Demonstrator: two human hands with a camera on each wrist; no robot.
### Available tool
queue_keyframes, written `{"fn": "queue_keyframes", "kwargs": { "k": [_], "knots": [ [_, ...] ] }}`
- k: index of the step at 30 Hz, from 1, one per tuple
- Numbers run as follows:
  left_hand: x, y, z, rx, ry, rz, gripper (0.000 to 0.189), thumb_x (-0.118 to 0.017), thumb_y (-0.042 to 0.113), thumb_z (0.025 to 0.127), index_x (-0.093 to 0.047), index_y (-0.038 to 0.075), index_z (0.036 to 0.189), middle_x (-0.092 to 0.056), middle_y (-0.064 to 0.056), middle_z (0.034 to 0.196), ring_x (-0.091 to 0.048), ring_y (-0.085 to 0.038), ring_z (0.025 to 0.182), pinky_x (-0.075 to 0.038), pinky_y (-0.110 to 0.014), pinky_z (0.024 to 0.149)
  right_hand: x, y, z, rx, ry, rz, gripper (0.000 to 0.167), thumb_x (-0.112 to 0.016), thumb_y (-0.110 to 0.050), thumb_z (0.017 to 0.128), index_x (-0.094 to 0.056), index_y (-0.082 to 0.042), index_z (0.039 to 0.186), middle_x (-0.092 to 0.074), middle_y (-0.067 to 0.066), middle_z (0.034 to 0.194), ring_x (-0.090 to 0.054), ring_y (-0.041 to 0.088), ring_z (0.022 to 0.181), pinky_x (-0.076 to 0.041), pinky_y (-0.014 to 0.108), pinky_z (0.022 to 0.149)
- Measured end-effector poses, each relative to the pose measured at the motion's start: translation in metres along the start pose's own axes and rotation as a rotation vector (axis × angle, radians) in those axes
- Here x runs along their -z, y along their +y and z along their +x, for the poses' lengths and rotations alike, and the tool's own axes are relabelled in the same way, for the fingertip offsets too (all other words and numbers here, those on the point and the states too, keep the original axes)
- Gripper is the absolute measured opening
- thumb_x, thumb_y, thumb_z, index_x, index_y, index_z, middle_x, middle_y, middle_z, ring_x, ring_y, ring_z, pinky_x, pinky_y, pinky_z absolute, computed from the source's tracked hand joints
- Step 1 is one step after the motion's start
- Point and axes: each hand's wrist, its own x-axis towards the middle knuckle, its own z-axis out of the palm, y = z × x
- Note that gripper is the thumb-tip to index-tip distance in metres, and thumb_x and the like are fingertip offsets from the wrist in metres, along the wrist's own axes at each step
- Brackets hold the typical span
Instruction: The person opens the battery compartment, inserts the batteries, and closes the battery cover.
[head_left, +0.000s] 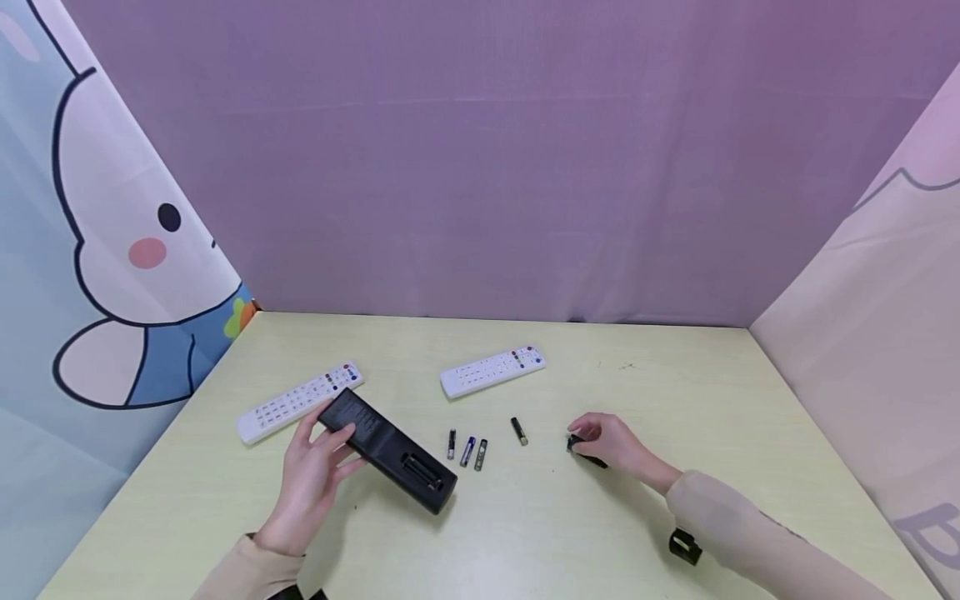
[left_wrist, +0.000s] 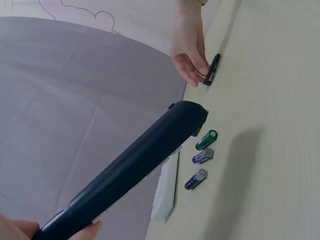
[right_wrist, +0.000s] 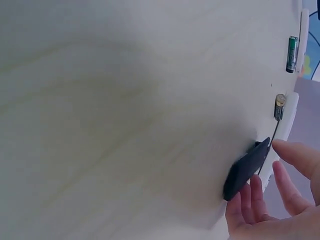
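My left hand (head_left: 318, 479) grips a black remote control (head_left: 375, 437), tilted over the table with its back up. Its battery compartment (head_left: 422, 471) has no cover on it. At the right, my right hand (head_left: 611, 442) holds a small black battery cover (right_wrist: 245, 170) by its edge between thumb and fingers, low at the tabletop and tilted. Between the hands lie several small batteries: a dark one (head_left: 452, 444), a blue one (head_left: 468, 452), a green one (left_wrist: 206, 139) and one apart (head_left: 519, 431) nearer the right hand.
A white remote control (head_left: 300, 402) lies at the left, partly behind the black one. Another white remote control (head_left: 492, 372) lies farther back, buttons up. Purple cloth (head_left: 487, 167) hangs behind the pale table (head_left: 675, 375), with printed cloth at both sides.
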Motion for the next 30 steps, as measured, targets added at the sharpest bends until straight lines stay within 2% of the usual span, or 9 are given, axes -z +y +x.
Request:
{"fn": "queue_keyframes", "kwargs": {
  "k": [8, 13, 21, 30],
  "knots": [
    [0.0, 0.0, 0.0, -0.004, -0.012, -0.003, 0.055, -0.046, 0.0, 0.088, -0.023, 0.016, 0.135, -0.059, 0.01, 0.089, -0.062, -0.01, 0.08, -0.055, -0.029, 0.07, -0.002, -0.01, 0.008, 0.033, 0.017, 0.01, 0.021, -0.061, -0.002, 0.079, -0.06, 0.004, 0.099, -0.06, 0.014, 0.094, -0.056, 0.024, 0.083, -0.051, 0.033, 0.072],
    [-0.001, 0.0, 0.0, -0.005, -0.003, -0.013, 0.052, -0.045, -0.002, 0.088, -0.026, 0.017, 0.132, -0.06, 0.009, 0.089, -0.063, -0.011, 0.079, -0.055, -0.03, 0.07, -0.008, -0.014, 0.017, 0.07, 0.022, 0.015, 0.021, -0.061, 0.0, 0.078, -0.06, 0.004, 0.099, -0.061, 0.016, 0.095, -0.056, 0.024, 0.082, -0.051, 0.03, 0.072],
    [-0.002, 0.0, 0.0, -0.005, -0.002, -0.021, 0.052, -0.044, -0.003, 0.087, -0.027, 0.017, 0.131, -0.061, 0.01, 0.087, -0.063, -0.012, 0.079, -0.055, -0.032, 0.07, -0.019, -0.022, 0.03, 0.057, 0.004, 0.042, 0.02, -0.062, -0.002, 0.078, -0.061, 0.003, 0.097, -0.062, 0.014, 0.09, -0.056, 0.02, 0.078, -0.051, 0.027, 0.069],
    [-0.003, 0.0, -0.001, 0.0, 0.002, -0.022, 0.048, -0.044, -0.003, 0.087, -0.032, 0.02, 0.127, -0.061, 0.009, 0.087, -0.063, -0.012, 0.078, -0.055, -0.031, 0.069, -0.028, -0.032, 0.04, 0.068, -0.055, 0.046, 0.02, -0.06, -0.003, 0.079, -0.061, 0.004, 0.099, -0.061, 0.008, 0.083, -0.056, 0.019, 0.077, -0.049, 0.025, 0.064]
  ]
}}
